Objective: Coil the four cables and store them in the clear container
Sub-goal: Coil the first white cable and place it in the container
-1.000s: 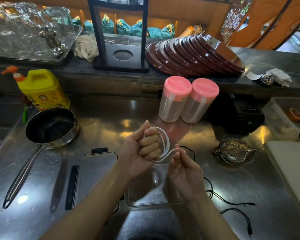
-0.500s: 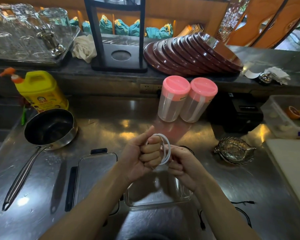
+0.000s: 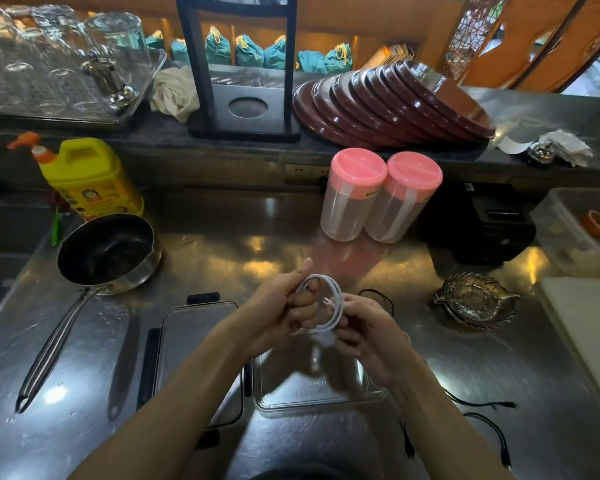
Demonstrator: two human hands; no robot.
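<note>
Cables overall: by our reading, none of the four is stored yet; we are finishing the first coil.
Steel counter (image 3: 222,258): shiny and cluttered, it carries everything named below.
Clear container (image 3: 321,398): it sits open on the counter directly beneath our hands; through the glare we see no cable in it.
Container lid (image 3: 194,344): as we take it, the flat tray-like piece just left of the container.
Black cables (image 3: 489,424): loose and uncoiled, they trail on the counter to our right, with a loop (image 3: 378,294) showing beyond our hands; we cannot count them.
White cable (image 3: 329,306): wound into a small round coil of a few turns, held above the container.
Left hand (image 3: 284,306): closed in a fist through the coil, thumb up.
Right hand (image 3: 368,334): fingers pinch the coil's right edge, near the short free end.
</note>
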